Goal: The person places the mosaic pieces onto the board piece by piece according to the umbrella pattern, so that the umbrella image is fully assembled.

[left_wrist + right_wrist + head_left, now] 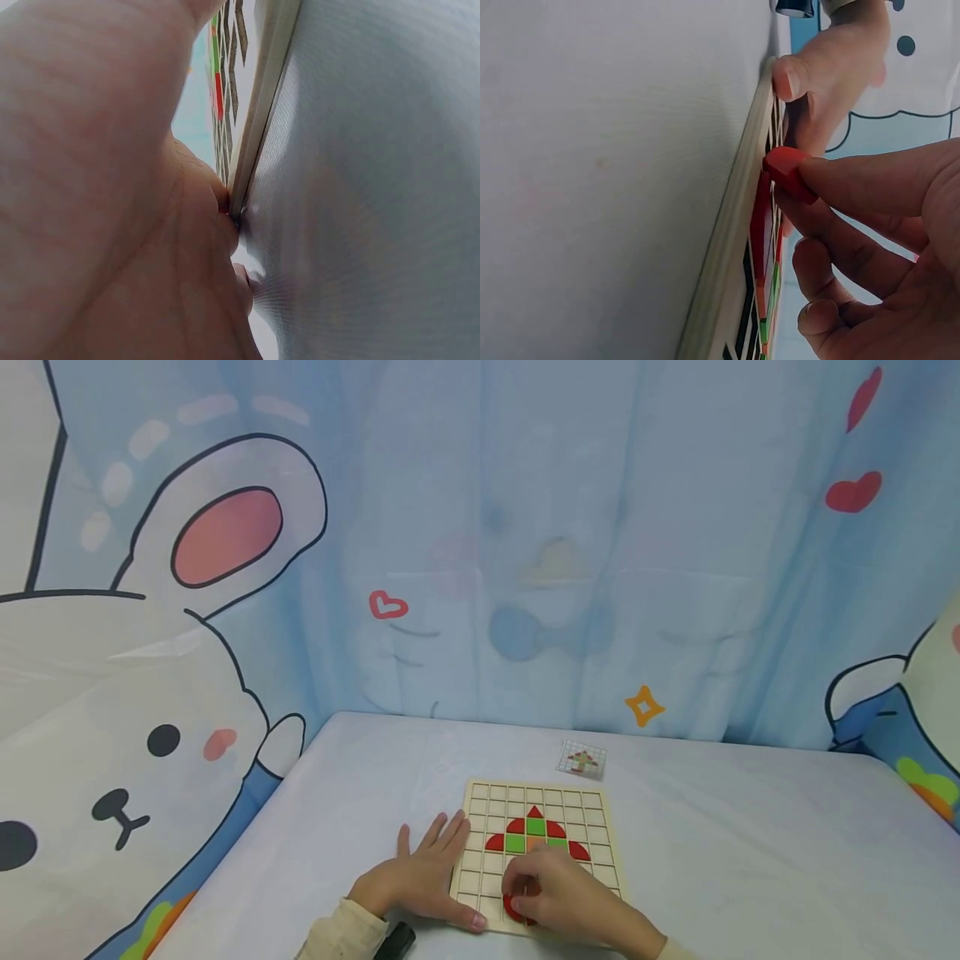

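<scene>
A pale wooden grid board (pixel 592 802) lies on the white table. Set into it are a red triangle (pixel 534 812), several rounded red pieces (pixel 579 851), green squares (pixel 536 827) and an orange square (pixel 535 842) partly behind my right hand. My left hand (pixel 429 875) rests along the board's left edge, fingers straight and spread, thumb at the near corner. Low on the board, my right hand (pixel 562 893) pinches a small red block (pixel 789 174) between thumb and finger, tilted close over the grid. Beside it, a red piece (pixel 760 217) lies in the grid.
Beyond the board lies a small card (pixel 581 759) printed with a similar coloured pattern on a grid. A black cylindrical object (pixel 395 941) is by the left wrist. A blue curtain (pixel 555 485) with cartoon figures hangs behind the table.
</scene>
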The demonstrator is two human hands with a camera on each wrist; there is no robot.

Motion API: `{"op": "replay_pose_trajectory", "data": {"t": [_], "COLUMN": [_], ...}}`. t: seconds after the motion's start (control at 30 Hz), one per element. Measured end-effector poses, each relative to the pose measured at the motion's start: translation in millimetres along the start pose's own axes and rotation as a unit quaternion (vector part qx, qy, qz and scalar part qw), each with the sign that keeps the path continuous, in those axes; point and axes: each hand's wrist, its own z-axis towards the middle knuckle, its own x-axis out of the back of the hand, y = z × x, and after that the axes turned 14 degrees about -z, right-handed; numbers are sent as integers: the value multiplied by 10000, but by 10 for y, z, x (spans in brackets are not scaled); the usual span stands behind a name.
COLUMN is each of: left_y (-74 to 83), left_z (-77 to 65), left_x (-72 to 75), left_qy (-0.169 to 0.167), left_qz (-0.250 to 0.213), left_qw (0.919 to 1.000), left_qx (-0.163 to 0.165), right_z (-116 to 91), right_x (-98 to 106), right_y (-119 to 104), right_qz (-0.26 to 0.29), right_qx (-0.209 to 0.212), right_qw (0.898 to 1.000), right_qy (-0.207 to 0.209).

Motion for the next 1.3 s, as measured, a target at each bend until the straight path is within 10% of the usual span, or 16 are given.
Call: {"op": "replay_pose_trajectory", "data": {"t": [0.27, 0.87, 1.3], "left_y": [1, 10, 8], "left_z": [1, 10, 50], "left_x": [3, -6, -18], "left_qy": [4, -29, -11], "left_qz": [-3, 49, -51], "left_qw": [10000, 10000, 10000], "left_qx": [-50, -75, -46], "right_z": [-35, -85, -261], "right_x": [-29, 10, 532], "right_y": [40, -35, 116], "right_qz": [-394, -951, -927], "right_qx": [493, 112, -611], "right_qw": [9976, 9951, 9862], "right_qy": [301, 252, 1230]}}
